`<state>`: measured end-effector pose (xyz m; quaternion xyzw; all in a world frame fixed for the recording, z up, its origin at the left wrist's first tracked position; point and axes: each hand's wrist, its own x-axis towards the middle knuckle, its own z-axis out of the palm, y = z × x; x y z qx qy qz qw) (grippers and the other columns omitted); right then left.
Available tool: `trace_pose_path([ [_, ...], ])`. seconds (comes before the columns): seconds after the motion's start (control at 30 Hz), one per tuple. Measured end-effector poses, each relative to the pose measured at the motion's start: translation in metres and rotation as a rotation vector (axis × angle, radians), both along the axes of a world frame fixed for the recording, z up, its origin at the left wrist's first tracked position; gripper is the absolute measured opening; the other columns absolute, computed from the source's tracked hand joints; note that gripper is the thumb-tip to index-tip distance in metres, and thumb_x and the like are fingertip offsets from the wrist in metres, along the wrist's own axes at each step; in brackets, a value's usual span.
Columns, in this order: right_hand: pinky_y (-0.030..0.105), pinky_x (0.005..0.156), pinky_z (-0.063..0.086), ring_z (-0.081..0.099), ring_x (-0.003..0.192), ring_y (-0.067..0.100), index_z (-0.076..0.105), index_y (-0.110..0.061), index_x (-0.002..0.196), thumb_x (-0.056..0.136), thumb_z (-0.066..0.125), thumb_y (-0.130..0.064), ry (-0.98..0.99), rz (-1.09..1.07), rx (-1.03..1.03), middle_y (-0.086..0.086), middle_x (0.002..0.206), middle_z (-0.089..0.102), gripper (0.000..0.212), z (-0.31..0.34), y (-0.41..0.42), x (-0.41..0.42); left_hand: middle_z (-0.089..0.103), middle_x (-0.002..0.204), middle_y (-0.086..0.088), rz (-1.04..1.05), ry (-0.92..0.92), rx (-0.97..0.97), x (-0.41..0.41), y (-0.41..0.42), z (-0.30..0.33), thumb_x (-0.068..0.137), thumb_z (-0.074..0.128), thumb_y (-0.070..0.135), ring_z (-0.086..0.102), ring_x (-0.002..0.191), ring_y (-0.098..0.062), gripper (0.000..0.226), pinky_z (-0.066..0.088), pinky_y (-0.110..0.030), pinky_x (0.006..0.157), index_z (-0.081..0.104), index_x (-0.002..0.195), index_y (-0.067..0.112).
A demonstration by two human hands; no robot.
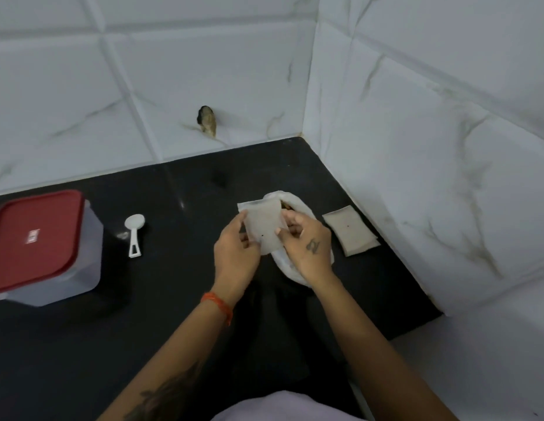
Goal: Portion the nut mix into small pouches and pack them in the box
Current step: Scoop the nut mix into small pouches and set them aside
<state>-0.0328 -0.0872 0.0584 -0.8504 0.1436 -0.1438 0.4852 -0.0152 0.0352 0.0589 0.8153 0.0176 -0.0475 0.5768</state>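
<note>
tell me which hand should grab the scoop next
Left, probably. The white scoop lies on the counter out to the left hand side; the right hand is farther off and can keep its grip on the pouch.

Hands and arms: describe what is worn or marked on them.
Both arms are bare, with no sleeves. The left wrist carries an orange thread band, and the left forearm bears a dark tattoo. The right hand has a small dark tattoo on its back.

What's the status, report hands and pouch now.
Left hand and right hand pinch small translucent pouch over white nut bag. White plastic scoop idle. Red-lidded box closed.
</note>
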Motion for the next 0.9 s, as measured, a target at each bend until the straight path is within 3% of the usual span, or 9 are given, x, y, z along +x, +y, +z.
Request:
trace_pose_path([
  [0.07, 0.024, 0.092, 0.048, 0.061, 0.104, 0.011, 0.065, -0.011, 0.116, 0.084, 0.068, -0.012, 0.026, 0.042, -0.028, 0.0, 0.112, 0.067, 0.032, -0.009, 0.02, 0.0, 0.052, 0.134, -0.006, 0.022, 0.021, 0.05, -0.001, 0.021, -0.011, 0.088, 0.06, 0.002, 0.059, 0.105, -0.012, 0.061, 0.052, -0.021, 0.081, 0.039, 0.143, 0.019],
  [0.17, 0.014, 0.086, 0.042, 0.061, 0.102, 0.01, 0.063, -0.011, 0.12, 0.085, 0.068, -0.014, 0.077, 0.107, -0.139, 0.001, 0.112, 0.068, 0.036, -0.028, 0.044, -0.002, 0.049, 0.136, -0.009, 0.032, 0.073, 0.155, -0.005, 0.045, -0.026, 0.087, 0.06, 0.003, 0.059, 0.11, -0.018, 0.062, 0.055, -0.033, 0.089, 0.038, 0.143, 0.016],
  [0.27, 0.014, 0.081, 0.041, 0.062, 0.098, 0.013, 0.063, -0.008, 0.119, 0.087, 0.064, -0.012, 0.16, 0.146, -0.19, 0.005, 0.109, 0.068, 0.032, -0.045, 0.06, -0.003, 0.047, 0.136, -0.011, -0.02, 0.056, 0.233, -0.011, 0.057, -0.037, 0.085, 0.06, 0.001, 0.053, 0.119, -0.024, 0.054, 0.047, -0.041, 0.1, 0.045, 0.137, 0.006],
  [0.37, 0.019, 0.083, 0.042, 0.061, 0.1, 0.018, 0.062, -0.005, 0.119, 0.088, 0.061, -0.012, 0.24, 0.165, -0.251, 0.008, 0.11, 0.066, 0.031, -0.058, 0.068, -0.006, 0.049, 0.134, -0.013, -0.064, 0.067, 0.282, -0.014, 0.064, -0.05, 0.083, 0.064, 0.004, 0.053, 0.119, -0.025, 0.053, 0.045, -0.04, 0.101, 0.048, 0.134, 0.002],
  [0.6, 0.027, 0.077, 0.044, 0.057, 0.093, 0.023, 0.065, -0.007, 0.089, 0.087, 0.058, -0.016, 0.246, 0.176, -0.427, 0.009, 0.098, 0.06, 0.011, -0.069, 0.08, -0.008, 0.04, 0.144, -0.014, -0.12, 0.04, 0.42, -0.014, 0.073, -0.064, 0.083, 0.068, 0.019, 0.037, 0.132, -0.031, 0.06, 0.029, -0.034, 0.11, 0.046, 0.138, 0.007],
  [0.77, 0.033, 0.085, 0.05, 0.059, 0.1, 0.024, 0.066, -0.007, 0.11, 0.088, 0.06, -0.021, 0.132, 0.173, -0.429, 0.01, 0.108, 0.064, 0.026, -0.056, 0.082, 0.003, 0.026, 0.153, -0.007, -0.069, -0.06, 0.455, -0.009, 0.088, -0.055, 0.088, 0.064, 0.026, 0.028, 0.137, -0.027, 0.057, 0.029, -0.03, 0.108, 0.043, 0.14, 0.017],
  [0.9, 0.029, 0.097, 0.041, 0.054, 0.117, 0.023, 0.058, -0.011, 0.126, 0.091, 0.059, -0.029, 0.051, 0.239, -0.375, 0.008, 0.125, 0.06, 0.04, -0.043, 0.097, 0.029, 0.024, 0.155, -0.006, 0.043, -0.122, 0.445, 0.011, 0.114, -0.045, 0.089, 0.064, 0.028, 0.024, 0.14, -0.026, 0.059, 0.027, -0.032, 0.109, 0.04, 0.142, 0.018],
])
